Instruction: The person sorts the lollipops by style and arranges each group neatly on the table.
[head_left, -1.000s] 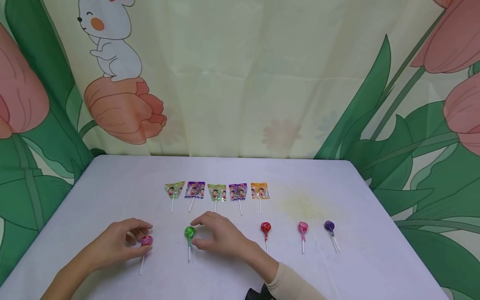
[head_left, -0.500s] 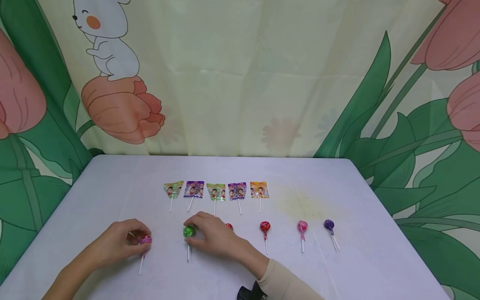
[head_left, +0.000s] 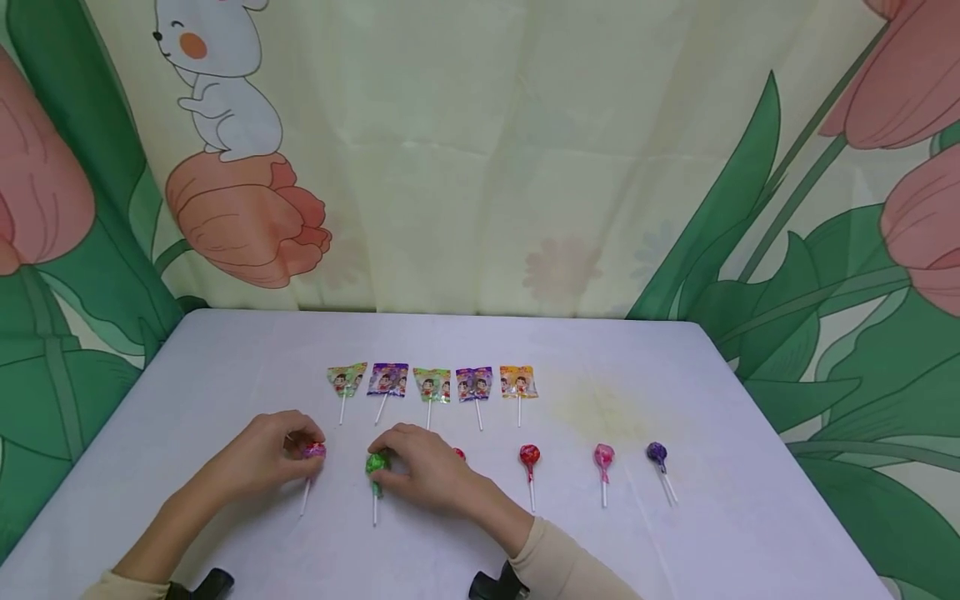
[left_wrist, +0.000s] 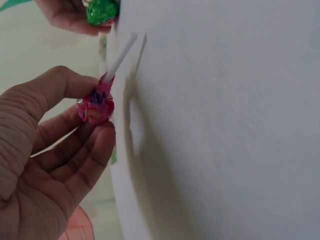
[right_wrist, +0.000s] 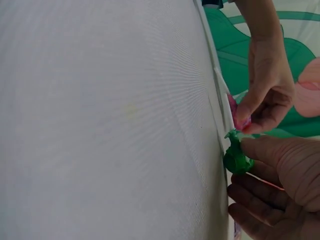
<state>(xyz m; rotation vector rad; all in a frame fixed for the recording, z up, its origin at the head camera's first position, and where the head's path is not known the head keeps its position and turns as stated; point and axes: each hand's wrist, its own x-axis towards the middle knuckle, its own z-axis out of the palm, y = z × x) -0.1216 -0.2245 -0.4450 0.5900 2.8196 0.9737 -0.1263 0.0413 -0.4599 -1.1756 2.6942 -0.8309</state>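
Observation:
My left hand pinches the wrapped head of a pink lollipop between thumb and fingers. In the left wrist view this pink lollipop is clear of the table, its white stick apart from its shadow. To the right, my right hand grips a green lollipop by the head, its stick pointing toward me. The right wrist view shows the thumb on the green wrapper, with fingers behind it. A red lollipop is mostly hidden behind the right hand.
A red lollipop, a pink lollipop and a purple lollipop lie spaced out at right. Behind, several flat-bagged lollipops form a row, from a green bag to an orange one. A printed curtain hangs beyond the white table.
The left hand has lifted the pink lollipop and carried it rightward and away from me, toward the green one. The right hand's fingers have closed onto the green lollipop's head.

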